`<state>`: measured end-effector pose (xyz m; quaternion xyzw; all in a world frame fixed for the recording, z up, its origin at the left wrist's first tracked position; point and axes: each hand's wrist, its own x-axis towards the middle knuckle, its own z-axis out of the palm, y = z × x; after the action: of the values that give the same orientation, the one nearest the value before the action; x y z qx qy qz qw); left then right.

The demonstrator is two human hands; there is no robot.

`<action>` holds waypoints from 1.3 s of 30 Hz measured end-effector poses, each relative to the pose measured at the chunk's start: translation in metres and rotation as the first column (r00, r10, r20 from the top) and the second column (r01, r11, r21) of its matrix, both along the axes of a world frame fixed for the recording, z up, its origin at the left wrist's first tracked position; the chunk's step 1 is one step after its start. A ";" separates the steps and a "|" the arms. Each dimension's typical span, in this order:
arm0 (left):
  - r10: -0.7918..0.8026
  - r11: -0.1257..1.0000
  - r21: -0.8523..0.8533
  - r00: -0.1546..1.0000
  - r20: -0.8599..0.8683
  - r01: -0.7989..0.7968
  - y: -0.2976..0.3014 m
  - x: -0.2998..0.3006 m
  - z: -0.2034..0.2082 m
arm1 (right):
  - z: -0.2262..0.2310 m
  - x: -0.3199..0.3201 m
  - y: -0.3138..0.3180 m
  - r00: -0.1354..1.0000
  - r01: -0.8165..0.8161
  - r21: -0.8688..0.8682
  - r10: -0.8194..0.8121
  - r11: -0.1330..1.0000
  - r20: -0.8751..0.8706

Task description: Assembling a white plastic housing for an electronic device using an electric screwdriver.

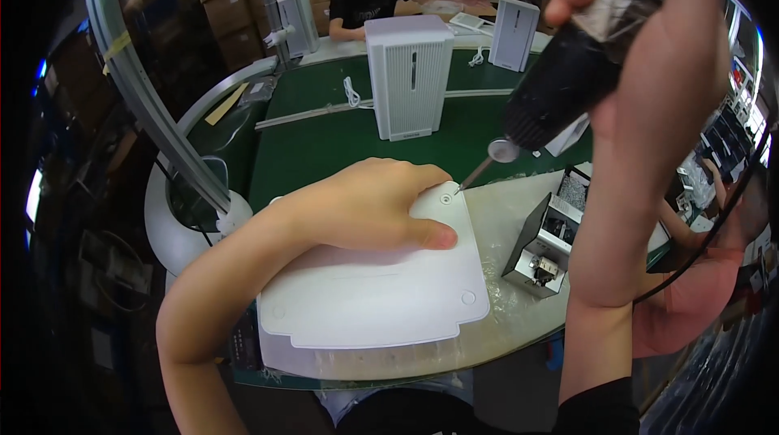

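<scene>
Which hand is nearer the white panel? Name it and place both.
Left. The left hand rests right on the white panel; the right hand is raised above and to the right of it, gripping a black power screwdriver.

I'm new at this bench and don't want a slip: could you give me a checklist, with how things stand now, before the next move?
1. Left hand steadying the white panel: ok, it lies across the far part, thumb on the panel's face.
2. Right hand gripping the screwdriver: ok, wrapped around it.
3. Bit in the round corner hole: not ok, its tip shows beside the hole.
4. Screw on the tip: cannot tell, too small to see.
5. Left fingers well clear of the bit: not ok, one is close to its tip.
6. Metal box apart from the panel: ok, a gap shows.
</scene>
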<state>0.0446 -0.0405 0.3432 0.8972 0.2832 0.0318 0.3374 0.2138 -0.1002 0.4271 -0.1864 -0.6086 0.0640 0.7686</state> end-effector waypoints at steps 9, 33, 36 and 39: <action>-0.021 0.999 0.033 1.000 -0.017 0.022 -0.001 -0.002 0.002 | -0.007 -0.034 0.015 0.986 0.086 -0.119 -0.102 0.989 -0.134; 0.163 0.927 0.330 0.983 0.079 -0.180 -0.020 -0.028 -0.006 | -0.032 0.025 -0.020 0.918 0.392 -0.089 -0.396 0.916 -0.028; 0.383 0.849 0.310 0.902 0.197 -0.428 -0.037 -0.066 -0.010 | -0.084 0.065 -0.053 0.826 0.556 -0.205 -0.563 0.805 0.029; 0.561 0.770 0.044 0.710 0.426 -0.636 -0.027 -0.095 -0.033 | -0.167 0.106 -0.045 0.725 0.687 -0.132 -0.688 0.715 0.045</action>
<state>-0.0505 -0.0673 0.3105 0.7585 0.4826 0.3435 0.2716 0.3197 -0.1455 0.2597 -0.4518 -0.4871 -0.1828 0.7247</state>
